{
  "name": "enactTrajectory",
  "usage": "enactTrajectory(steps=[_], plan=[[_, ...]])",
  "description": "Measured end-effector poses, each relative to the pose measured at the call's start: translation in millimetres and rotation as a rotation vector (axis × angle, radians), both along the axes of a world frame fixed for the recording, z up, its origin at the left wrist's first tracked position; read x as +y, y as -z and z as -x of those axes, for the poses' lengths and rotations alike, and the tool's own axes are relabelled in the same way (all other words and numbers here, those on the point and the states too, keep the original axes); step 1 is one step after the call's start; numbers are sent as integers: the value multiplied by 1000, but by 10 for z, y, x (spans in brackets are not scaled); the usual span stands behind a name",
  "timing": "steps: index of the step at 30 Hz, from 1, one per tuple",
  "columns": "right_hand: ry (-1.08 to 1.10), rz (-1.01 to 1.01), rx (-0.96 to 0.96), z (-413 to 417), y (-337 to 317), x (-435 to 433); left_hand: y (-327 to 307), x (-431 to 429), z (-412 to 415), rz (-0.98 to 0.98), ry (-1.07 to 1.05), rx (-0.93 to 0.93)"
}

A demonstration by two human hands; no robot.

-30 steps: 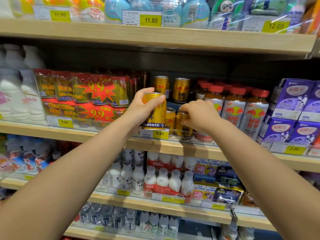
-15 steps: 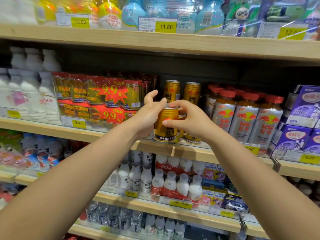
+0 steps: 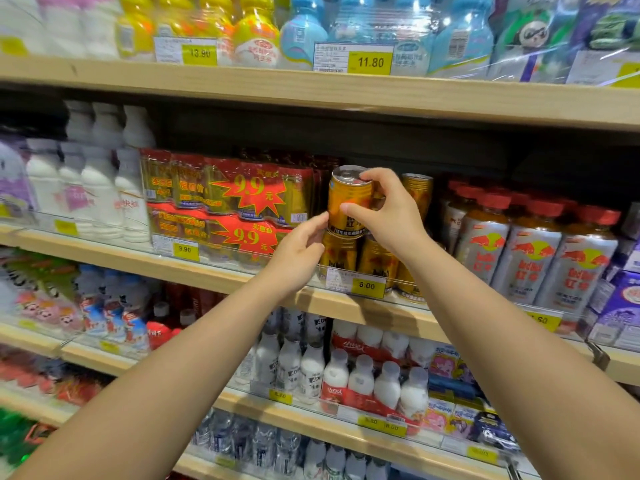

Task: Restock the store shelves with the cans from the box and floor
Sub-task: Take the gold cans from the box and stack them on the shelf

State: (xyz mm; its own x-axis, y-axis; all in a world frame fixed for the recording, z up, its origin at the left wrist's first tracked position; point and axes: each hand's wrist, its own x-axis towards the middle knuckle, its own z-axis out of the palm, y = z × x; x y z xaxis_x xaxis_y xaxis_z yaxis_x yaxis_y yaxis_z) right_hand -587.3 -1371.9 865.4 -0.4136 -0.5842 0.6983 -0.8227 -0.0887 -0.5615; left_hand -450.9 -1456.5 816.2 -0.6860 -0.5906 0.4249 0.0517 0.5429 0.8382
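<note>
A gold drink can (image 3: 347,204) stands upright on top of another gold can (image 3: 336,255) at the front of the middle shelf (image 3: 207,276). My right hand (image 3: 389,211) grips the upper can, thumb on its front and fingers over its rim. My left hand (image 3: 299,252) is just below and to the left, fingers relaxed, one fingertip reaching the upper can's lower left edge. More gold cans (image 3: 378,263) stand beside it, and one stacked can (image 3: 418,192) shows behind my right hand. No box or floor is in view.
Red shrink-wrapped multipacks (image 3: 242,202) crowd the cans' left side; red-capped bottles (image 3: 533,252) stand to the right. A clear front rail with a 6.00 price tag (image 3: 367,286) edges the shelf. The upper shelf board (image 3: 311,95) leaves dark headroom above the cans.
The can passed from my left hand to my right and rose onto the lower can. My left hand let go and sank below it.
</note>
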Motion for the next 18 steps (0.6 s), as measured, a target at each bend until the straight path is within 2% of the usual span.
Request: enactTrajectory(steps=[7, 18], plan=[[95, -106, -59, 128, -3, -230, 19, -135, 122, 5, -34, -101], [177, -189, -2, 65, 64, -201, 52, -157, 186, -22, -54, -52]])
